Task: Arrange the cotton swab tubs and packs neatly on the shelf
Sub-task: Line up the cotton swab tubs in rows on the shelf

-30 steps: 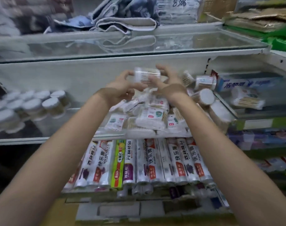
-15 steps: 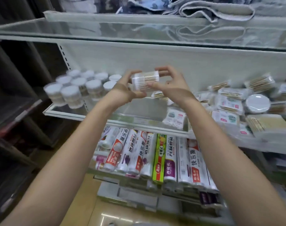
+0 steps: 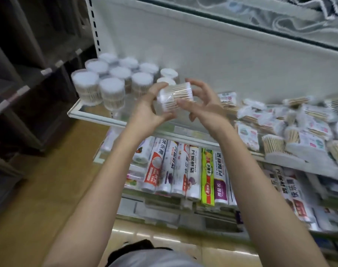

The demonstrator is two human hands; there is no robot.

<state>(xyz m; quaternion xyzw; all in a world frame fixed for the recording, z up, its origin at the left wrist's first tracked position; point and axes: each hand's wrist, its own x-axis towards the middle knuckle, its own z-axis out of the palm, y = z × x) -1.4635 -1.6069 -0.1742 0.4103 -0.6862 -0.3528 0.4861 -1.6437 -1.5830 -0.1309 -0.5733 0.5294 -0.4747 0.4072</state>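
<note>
Two shelves fill the view: the upper glass shelf [image 3: 98,117] carries a tidy cluster of upright swab tubs [image 3: 114,78] at its left end and a jumbled heap of swab packs [image 3: 283,122] on its right, while the lower shelf [image 3: 164,201] holds rolls of plastic wrap [image 3: 191,166] side by side. Above the gap between cluster and heap, one swab tub [image 3: 174,97] lies sideways, gripped by the left hand [image 3: 147,112] and right hand [image 3: 206,106], fingers curled around it.
</note>
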